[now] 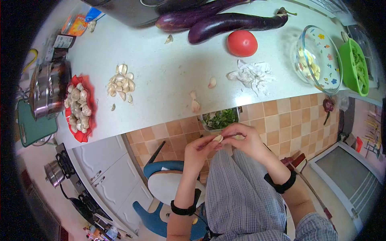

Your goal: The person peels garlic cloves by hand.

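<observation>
Over my lap, just off the counter's front edge, my left hand (199,152) pinches a pale garlic clove (218,139). My right hand (248,141) meets it from the other side, its fingertips closed on the same clove. Something pale also shows under the right fingers, too small to name. Beyond my hands, a container (209,127) holds leafy green scraps. On the counter nearest to them lie a single clove (212,82) and bits of garlic skin (195,105).
The white counter (161,100) bears a pile of cloves (121,80), a red tray (82,135) of garlic bulbs, two eggplants (237,25), a tomato (242,43), crumpled tissue (253,76), a glass bowl (327,72) with peeled cloves and a green basket (349,74). A blue chair (150,168) stands left.
</observation>
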A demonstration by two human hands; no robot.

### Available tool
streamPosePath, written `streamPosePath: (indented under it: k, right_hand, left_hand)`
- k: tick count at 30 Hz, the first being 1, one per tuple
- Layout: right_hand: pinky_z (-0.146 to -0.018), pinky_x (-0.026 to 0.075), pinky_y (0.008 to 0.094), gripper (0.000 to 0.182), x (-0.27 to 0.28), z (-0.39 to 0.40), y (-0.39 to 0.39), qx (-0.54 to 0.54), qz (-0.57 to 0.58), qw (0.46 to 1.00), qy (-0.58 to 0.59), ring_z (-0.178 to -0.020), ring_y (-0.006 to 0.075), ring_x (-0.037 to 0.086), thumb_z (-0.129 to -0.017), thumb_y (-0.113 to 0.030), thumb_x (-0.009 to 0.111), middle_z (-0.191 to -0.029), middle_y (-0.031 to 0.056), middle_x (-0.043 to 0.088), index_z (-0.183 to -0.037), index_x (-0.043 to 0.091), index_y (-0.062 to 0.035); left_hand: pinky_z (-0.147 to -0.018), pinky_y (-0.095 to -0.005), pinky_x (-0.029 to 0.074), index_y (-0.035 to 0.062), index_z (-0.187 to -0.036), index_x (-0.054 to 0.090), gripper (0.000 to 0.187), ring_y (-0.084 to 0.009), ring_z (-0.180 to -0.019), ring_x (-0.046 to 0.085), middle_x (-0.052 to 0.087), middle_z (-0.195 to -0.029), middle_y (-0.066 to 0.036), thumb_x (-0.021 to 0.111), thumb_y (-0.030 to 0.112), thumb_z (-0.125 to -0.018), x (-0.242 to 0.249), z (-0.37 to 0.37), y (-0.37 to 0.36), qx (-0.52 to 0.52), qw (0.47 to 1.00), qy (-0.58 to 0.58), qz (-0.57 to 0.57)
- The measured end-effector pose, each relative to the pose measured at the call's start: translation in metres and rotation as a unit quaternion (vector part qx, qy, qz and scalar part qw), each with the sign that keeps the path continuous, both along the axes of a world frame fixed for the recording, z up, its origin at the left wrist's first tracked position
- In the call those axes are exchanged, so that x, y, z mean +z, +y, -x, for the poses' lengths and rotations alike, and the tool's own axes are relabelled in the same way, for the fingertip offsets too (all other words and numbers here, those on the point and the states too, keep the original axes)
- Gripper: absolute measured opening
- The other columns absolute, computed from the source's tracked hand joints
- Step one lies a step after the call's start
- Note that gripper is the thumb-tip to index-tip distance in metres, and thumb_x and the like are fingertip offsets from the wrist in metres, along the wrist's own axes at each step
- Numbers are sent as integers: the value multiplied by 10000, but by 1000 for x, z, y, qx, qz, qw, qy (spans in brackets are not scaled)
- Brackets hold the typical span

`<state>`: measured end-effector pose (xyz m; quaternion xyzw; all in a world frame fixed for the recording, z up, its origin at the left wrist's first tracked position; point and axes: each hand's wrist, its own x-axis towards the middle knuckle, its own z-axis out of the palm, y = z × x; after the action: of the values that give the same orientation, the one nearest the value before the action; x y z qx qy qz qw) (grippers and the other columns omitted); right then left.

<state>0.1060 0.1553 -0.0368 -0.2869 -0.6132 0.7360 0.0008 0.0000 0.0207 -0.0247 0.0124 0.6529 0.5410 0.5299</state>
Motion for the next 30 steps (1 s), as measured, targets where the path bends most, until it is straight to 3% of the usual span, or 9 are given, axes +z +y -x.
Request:
streamPosePath:
  k: [2, 6, 9, 11, 14, 20, 23, 25, 30]
  right_hand:
    - [-735, 450, 256, 148, 2, 1, -2, 15, -73, 997, 22, -818, 143, 568, -709, -17, 632, -872, 70, 581, -839, 568, 13]
    - [-684, 458, 251, 164, -4, 0, -6, -6, -80, 996, 26, -757, 141, 583, -695, -74, 658, -788, 67, 591, -819, 574, -5]
    - [-676, 456, 244, 159, -4, 0, -3, -9, -25, 999, 23, -744, 124, 576, -686, -69, 666, -762, 53, 593, -804, 576, -11]
    - [-671, 443, 227, 117, -2, 2, 3, 59, 42, 997, -18, -749, 95, 549, -690, -17, 652, -790, 38, 586, -784, 582, -10]
    - [-643, 437, 214, 109, -7, 2, 6, 122, 39, 992, -17, -709, 74, 538, -682, -21, 663, -744, 19, 586, -763, 590, -9]
    - [-617, 437, 203, 112, -11, -1, 2, 127, 95, 987, -32, -671, 66, 535, -671, -18, 673, -704, 10, 589, -751, 595, -4]
    - [-619, 437, 203, 93, -17, -6, -2, 145, 58, 988, -17, -675, 67, 535, -677, -14, 663, -702, 14, 589, -740, 595, -1]
    - [-622, 437, 203, 86, -18, -9, -3, 152, 51, 987, -27, -673, 68, 534, -679, -9, 658, -705, 17, 589, -738, 596, 0]
    - [-631, 440, 213, 80, -17, -12, -4, 144, 37, 989, -6, -658, 74, 529, -680, 1, 648, -698, 21, 583, -738, 594, 2]
  left_hand:
    - [-690, -235, 485, -61, -978, 564, 202, -167, -749, 606, 610, -868, -113, 546, 21, -795, 1, 2, 0, -6, 1000, -3, 8]
    - [-688, -239, 487, -62, -977, 565, 204, -169, -746, 609, 611, -865, -114, 548, 28, -795, 0, 4, -4, -21, 1000, -6, -3]
    - [-688, -243, 489, -62, -975, 566, 204, -170, -744, 609, 612, -854, -115, 548, 32, -795, 3, 8, -7, -45, 999, -14, 1]
    - [-689, -244, 490, -63, -973, 566, 204, -170, -744, 609, 613, -847, -115, 549, 34, -795, 1, 9, -11, -55, 998, -22, 1]
    - [-689, -245, 491, -65, -964, 569, 198, -168, -745, 609, 614, -829, -114, 550, 37, -795, -5, 7, -19, -82, 996, -24, -5]
    - [-690, -245, 490, -61, -951, 579, 191, -161, -735, 605, 614, -824, -113, 555, 38, -790, -4, 5, -24, -115, 993, -11, -5]
    - [-690, -246, 489, -47, -949, 588, 184, -153, -731, 599, 615, -821, -105, 555, 36, -788, -7, 2, -27, -104, 993, -47, -10]
    - [-690, -248, 489, -37, -951, 593, 182, -145, -735, 593, 615, -814, -101, 556, 32, -787, -7, -3, -28, -136, 991, 11, 2]
    - [-690, -245, 490, -42, -968, 583, 192, -145, -743, 593, 612, -836, -102, 550, 22, -789, -5, -12, -28, -91, 996, 6, 7]
